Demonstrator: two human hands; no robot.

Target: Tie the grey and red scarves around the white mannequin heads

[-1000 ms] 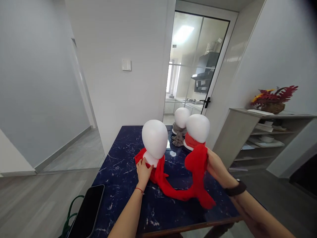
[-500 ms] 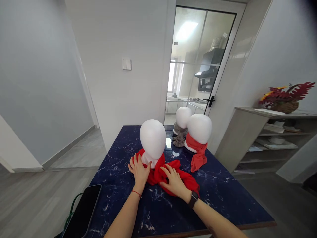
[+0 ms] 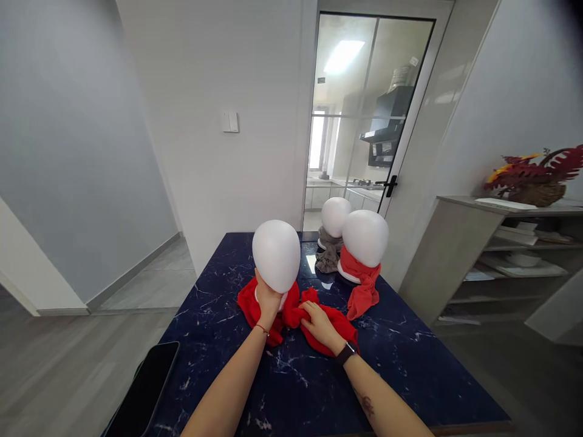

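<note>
At the near left edge of the dark-blue, white-veined table (image 3: 296,400) lies a flat black phone (image 3: 144,388). Farther in, the right hand (image 3: 320,325) rests, fingers bent, on a bright-red soft fabric scarf (image 3: 339,334); whether it pinches, I cannot tell. The left hand (image 3: 268,297) clasps the neck of a smooth white egg-shaped mannequin head (image 3: 276,252), the scarf around its base. Beyond stand two scarfed white heads (image 3: 365,237).
</note>
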